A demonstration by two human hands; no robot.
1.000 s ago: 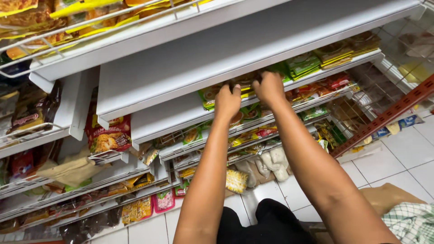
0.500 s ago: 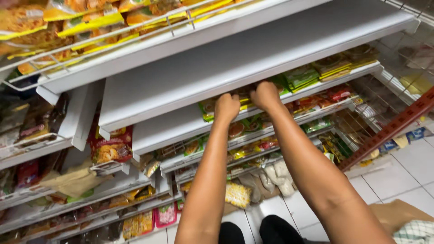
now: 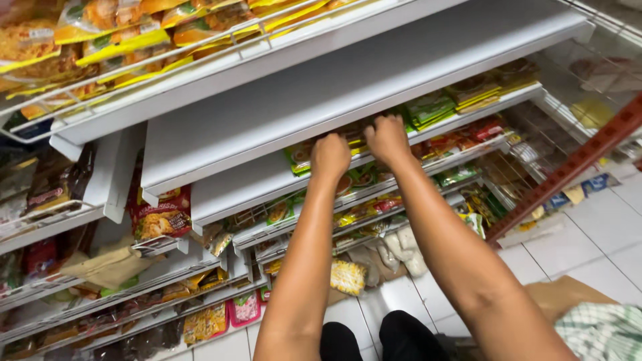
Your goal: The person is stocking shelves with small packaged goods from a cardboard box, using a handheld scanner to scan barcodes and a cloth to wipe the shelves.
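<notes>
Both my arms reach up into a shop shelf (image 3: pixel 267 180) stacked with flat snack packets. My left hand (image 3: pixel 330 155) rests on green and orange packets (image 3: pixel 299 155) at the shelf's front, knuckles up and fingers curled down among them. Just to its right, my right hand (image 3: pixel 386 137) has its fingertips tucked under the white shelf above (image 3: pixel 348 87), next to a stack of green packets (image 3: pixel 431 108). The fingers of both hands are hidden, so whether either one holds a packet is unclear.
Wire-fronted shelves of yellow packets (image 3: pixel 120 40) run above, with more packet rows below and to the left. A red metal upright (image 3: pixel 568 170) slants at right. White floor tiles (image 3: pixel 602 234), a brown cardboard piece (image 3: pixel 568 294) and checked cloth (image 3: pixel 602 331) lie at lower right.
Both hands stay on the same shelf row, shifted only slightly. The view has tilted a little, showing more of the top shelf.
</notes>
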